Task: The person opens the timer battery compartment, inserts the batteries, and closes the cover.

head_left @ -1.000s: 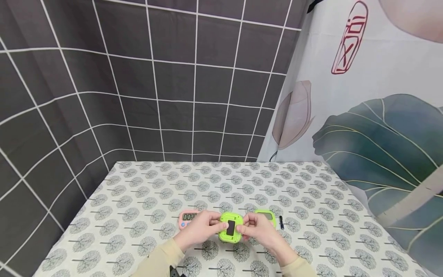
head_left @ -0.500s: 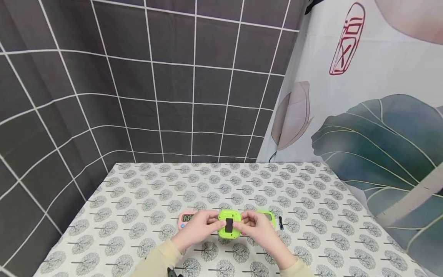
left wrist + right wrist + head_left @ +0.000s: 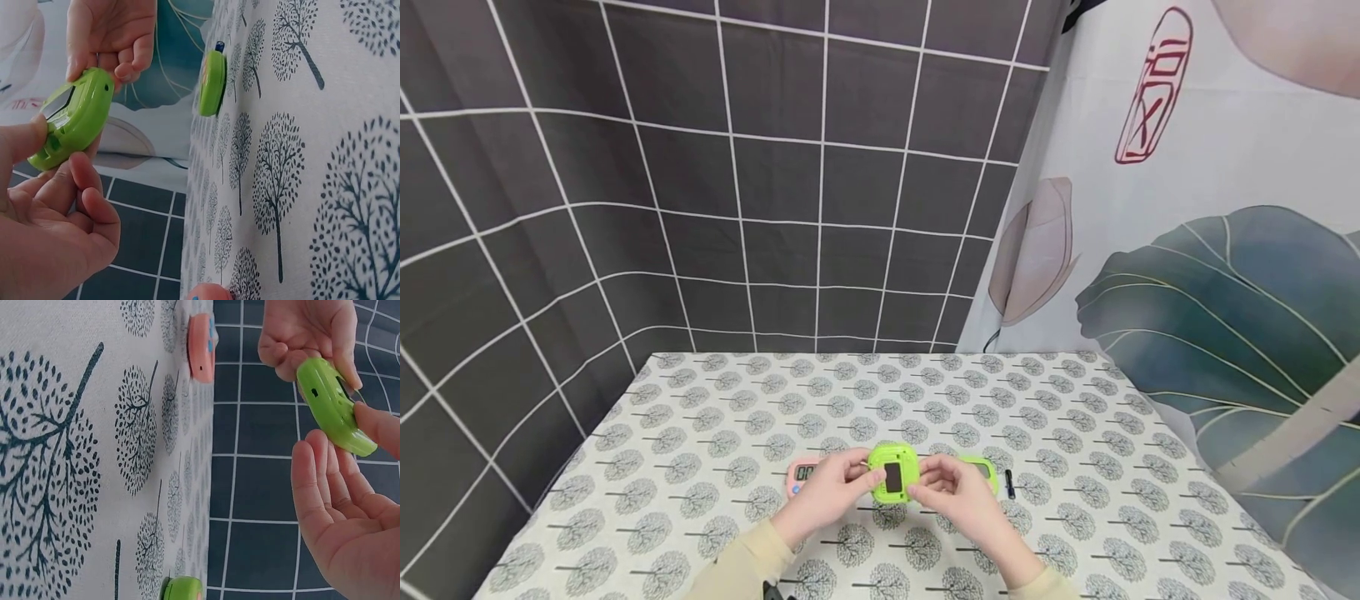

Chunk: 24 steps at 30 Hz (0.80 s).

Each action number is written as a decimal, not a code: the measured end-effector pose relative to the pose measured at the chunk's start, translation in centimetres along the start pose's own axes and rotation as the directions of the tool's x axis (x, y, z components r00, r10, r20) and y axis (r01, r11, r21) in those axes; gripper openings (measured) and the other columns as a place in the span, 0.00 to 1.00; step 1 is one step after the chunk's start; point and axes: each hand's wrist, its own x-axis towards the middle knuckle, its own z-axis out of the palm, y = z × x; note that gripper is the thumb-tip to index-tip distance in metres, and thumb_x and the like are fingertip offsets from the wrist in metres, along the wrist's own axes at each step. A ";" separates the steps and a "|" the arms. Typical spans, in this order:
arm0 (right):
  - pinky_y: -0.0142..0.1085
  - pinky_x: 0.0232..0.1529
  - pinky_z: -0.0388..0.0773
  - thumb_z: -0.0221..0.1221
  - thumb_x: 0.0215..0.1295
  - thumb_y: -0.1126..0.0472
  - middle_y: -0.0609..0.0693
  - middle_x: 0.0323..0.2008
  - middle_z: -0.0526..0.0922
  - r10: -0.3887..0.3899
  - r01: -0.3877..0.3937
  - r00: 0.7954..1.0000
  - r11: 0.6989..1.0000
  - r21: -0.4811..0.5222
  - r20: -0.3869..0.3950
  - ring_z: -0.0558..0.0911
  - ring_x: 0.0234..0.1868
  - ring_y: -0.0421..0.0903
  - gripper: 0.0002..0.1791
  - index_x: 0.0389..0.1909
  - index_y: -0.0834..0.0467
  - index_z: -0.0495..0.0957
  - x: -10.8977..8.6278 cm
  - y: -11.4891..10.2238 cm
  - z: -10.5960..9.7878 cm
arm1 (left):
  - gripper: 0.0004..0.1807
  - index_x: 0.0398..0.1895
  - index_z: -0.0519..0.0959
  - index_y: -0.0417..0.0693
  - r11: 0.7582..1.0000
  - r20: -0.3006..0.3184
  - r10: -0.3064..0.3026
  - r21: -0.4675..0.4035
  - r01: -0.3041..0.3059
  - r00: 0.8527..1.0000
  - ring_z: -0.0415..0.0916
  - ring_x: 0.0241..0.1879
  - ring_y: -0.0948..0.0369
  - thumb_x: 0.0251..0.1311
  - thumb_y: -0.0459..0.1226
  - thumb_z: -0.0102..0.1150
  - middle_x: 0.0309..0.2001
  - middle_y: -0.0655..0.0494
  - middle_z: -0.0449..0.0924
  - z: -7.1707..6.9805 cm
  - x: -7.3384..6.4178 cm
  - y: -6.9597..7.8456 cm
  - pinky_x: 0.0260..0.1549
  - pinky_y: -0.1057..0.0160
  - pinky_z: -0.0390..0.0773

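Both hands hold a lime-green digital timer (image 3: 892, 477) above the table, its back with a dark rectangular strip towards the head camera. My left hand (image 3: 823, 497) pinches its left edge, thumb on the back. From the other side my right hand (image 3: 961, 500) grips the right edge between thumb and fingers. The left wrist view shows the timer (image 3: 81, 119) tilted, its screen side hidden. A pink timer (image 3: 800, 475) with a digit display lies partly behind the left hand. Another green timer (image 3: 987, 472) lies partly behind the right hand.
A small dark cylinder-like piece (image 3: 1010, 483) lies right of the second green timer. The table (image 3: 865, 375) is covered with a tree-print cloth. A dark grid-patterned curtain (image 3: 775, 183) hangs behind, and a white leaf-print curtain (image 3: 1090, 108) at the right.
The held green timer has risen slightly and tilted, away from the body. The right thumb has shifted from its dark strip to the edge. The things on the table have stayed put.
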 end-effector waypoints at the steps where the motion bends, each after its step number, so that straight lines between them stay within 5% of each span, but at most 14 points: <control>1: 0.29 0.36 0.79 0.67 0.53 0.61 0.53 0.33 0.82 -0.005 0.005 1.000 1.000 -0.005 -0.008 0.80 0.32 0.42 0.19 0.42 0.68 0.76 0.0 0.0 0.0 | 0.20 0.54 0.75 0.38 1.000 -0.001 0.004 -0.002 -0.004 1.000 0.82 0.44 0.56 0.64 0.42 0.55 0.42 0.48 0.85 0.0 0.0 0.0 0.51 0.49 0.75; 13: 0.29 0.36 0.80 0.70 0.45 0.67 0.49 0.31 0.81 -0.103 0.087 0.983 0.990 -0.108 -0.152 0.79 0.30 0.38 0.14 0.35 0.62 0.79 -0.3 -0.4 0.7 | 0.22 0.49 0.80 0.41 0.976 -0.092 0.043 0.214 -0.022 0.995 0.81 0.40 0.57 0.59 0.48 0.60 0.39 0.52 0.85 0.0 -0.1 0.4 0.41 0.57 0.79; 24: 0.28 0.35 0.77 0.70 0.38 0.74 0.37 0.27 0.74 -0.352 0.247 0.916 0.872 -0.423 -0.190 0.74 0.29 0.35 0.19 0.26 0.52 0.74 -0.5 -0.1 1.5 | 0.32 0.53 0.78 0.42 0.970 -0.133 -0.009 0.239 0.041 0.991 0.71 0.25 0.67 0.52 0.55 0.64 0.27 0.64 0.80 0.2 0.1 0.7 0.28 0.70 0.74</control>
